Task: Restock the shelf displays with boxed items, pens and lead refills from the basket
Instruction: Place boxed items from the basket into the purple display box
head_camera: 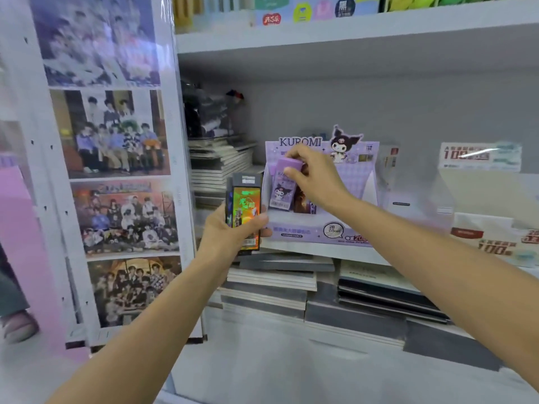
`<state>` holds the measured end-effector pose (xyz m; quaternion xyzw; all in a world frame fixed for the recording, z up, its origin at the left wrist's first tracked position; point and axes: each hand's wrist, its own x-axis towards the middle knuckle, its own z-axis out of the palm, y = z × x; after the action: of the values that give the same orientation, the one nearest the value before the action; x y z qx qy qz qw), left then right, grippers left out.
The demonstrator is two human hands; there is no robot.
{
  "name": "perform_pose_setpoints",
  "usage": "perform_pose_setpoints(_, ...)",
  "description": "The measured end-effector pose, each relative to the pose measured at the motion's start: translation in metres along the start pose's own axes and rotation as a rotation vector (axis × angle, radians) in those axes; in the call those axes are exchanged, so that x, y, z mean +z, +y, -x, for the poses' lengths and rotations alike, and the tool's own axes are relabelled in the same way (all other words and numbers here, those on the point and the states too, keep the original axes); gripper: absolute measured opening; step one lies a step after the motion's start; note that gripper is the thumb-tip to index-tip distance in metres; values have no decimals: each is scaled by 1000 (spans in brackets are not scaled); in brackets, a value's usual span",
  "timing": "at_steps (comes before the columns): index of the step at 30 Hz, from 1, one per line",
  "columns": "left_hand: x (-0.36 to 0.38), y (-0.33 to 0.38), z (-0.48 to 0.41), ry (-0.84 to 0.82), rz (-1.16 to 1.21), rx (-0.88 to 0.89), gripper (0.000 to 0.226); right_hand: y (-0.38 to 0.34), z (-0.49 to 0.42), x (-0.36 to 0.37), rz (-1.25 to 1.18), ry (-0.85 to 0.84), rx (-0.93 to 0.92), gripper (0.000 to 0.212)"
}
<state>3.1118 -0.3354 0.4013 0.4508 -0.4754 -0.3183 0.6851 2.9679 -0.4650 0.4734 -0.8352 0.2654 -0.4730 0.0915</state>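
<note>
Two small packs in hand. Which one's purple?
The purple pack pinched by the right hand, at the purple display box. The left hand grips a dark pack with a shiny rainbow front.

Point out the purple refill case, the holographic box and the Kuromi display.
purple refill case (282,191): head view, on its printed front face.
holographic box (245,207): head view, on its shiny front panel.
Kuromi display (303,232): head view, on its front lip.

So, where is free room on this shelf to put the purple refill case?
Free, apparently: the right half of the Kuromi display, between the purple refill case in the right hand and its right wall. Crowded: notebook stacks left of it, white displays right; the holographic box in the left hand covers its front-left corner.
</note>
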Motion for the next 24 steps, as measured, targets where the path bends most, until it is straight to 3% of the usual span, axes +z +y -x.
perform_pose_setpoints(7,3,-13,-11,-54,-105,24,14,5,-23,-6,147,-185,-65,14)
perform_pose_setpoints(20,3,-13,-19,-14,-166,-9,23,0,-32,-4,332,-236,-141,21)
perform_pose_setpoints(24,3,-13,-18,-20,-165,1,18,3,-35,-17,278,-280,-111,22)
